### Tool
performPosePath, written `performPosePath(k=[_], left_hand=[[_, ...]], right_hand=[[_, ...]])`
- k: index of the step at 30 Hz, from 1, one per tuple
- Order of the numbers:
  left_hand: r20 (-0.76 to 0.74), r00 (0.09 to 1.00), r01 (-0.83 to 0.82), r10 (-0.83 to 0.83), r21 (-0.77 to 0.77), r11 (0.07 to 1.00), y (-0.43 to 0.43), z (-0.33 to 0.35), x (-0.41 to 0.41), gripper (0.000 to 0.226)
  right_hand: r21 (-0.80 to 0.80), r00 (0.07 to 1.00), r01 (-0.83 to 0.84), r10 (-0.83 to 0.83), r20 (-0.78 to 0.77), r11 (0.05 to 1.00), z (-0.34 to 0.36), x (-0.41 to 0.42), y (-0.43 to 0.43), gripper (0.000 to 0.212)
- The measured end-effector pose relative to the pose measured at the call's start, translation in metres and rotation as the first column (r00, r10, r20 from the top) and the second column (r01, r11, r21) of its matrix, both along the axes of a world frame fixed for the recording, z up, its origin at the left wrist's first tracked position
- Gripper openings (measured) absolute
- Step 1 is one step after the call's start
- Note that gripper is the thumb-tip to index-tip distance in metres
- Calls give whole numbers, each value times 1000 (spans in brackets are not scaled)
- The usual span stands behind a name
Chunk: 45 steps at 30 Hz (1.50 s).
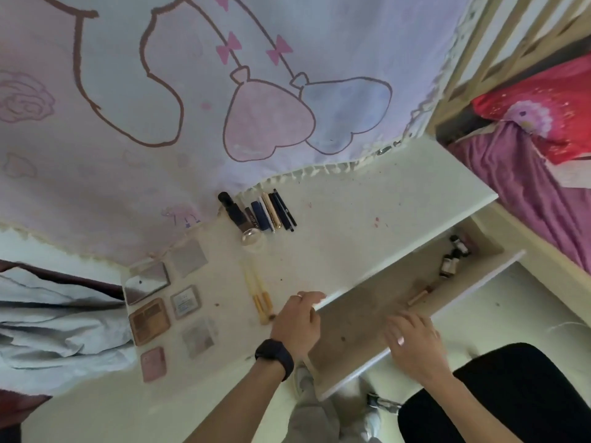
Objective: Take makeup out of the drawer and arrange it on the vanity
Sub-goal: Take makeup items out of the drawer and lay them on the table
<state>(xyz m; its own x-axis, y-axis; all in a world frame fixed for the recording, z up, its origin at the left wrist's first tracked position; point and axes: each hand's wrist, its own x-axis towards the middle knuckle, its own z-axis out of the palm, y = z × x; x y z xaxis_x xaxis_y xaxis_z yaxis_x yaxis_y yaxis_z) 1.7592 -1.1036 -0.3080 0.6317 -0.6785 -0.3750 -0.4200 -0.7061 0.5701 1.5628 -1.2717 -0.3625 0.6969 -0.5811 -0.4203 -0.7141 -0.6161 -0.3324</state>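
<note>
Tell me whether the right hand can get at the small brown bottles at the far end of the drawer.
Probably yes. The drawer stands open, the brown bottles lie uncovered at its far end, and the right hand hangs over its front edge. Only a small tube lies between them.

Left hand (297, 321) palm down, fingers loosely bent, forearm bare, right hand (412, 340) palm down, fingers relaxed, motion-blurred
</note>
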Motion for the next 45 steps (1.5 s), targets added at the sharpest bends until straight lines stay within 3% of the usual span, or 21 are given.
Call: performPosePath(k=[5,8,12,15,20,27,29,32,37,40,45], left_hand=[[-182,971,151,-154,-29,988,-70,-30,-72,38],[-311,938,165,-152,14,986,-117,-56,-97,38],[-418,905,118,-80,65,991,-168,-87,-108,34],[-454,888,139,-67,126,982,-207,-122,-111,25],[-474,879,133,-47,150,980,-248,-165,-108,49],[-462,879,202,-121,131,970,-240,-164,-98,34],[-451,883,193,-130,97,976,-236,-152,-95,32],[-431,897,128,-100,35,991,-231,-128,-90,21],[-495,869,-39,-7,-83,996,-221,-84,-72,15],[-522,852,-147,41,-162,976,-217,-57,-57,11],[-496,855,-273,150,-185,944,-201,-43,-31,11]], right_hand=[[-71,989,-15,5,-145,997,-3,-56,-33,54],[-108,991,27,-41,-128,994,-17,-73,-64,72],[-123,992,95,-105,-77,988,-34,-83,-98,73],[-156,992,123,-126,-9,980,-48,-90,-116,66],[-244,975,156,-110,192,957,-76,-98,-128,46],[-318,921,274,-153,358,908,-77,-78,-142,22],[-351,932,303,-199,302,886,-71,-59,-157,20],[-341,945,311,-326,13,887,-61,-18,-190,26],[-230,826,264,-343,-448,937,-69,34,-227,15],[-263,780,236,-344,-524,936,-76,46,-232,13],[-192,766,355,-402,-502,915,-82,61,-230,14]])
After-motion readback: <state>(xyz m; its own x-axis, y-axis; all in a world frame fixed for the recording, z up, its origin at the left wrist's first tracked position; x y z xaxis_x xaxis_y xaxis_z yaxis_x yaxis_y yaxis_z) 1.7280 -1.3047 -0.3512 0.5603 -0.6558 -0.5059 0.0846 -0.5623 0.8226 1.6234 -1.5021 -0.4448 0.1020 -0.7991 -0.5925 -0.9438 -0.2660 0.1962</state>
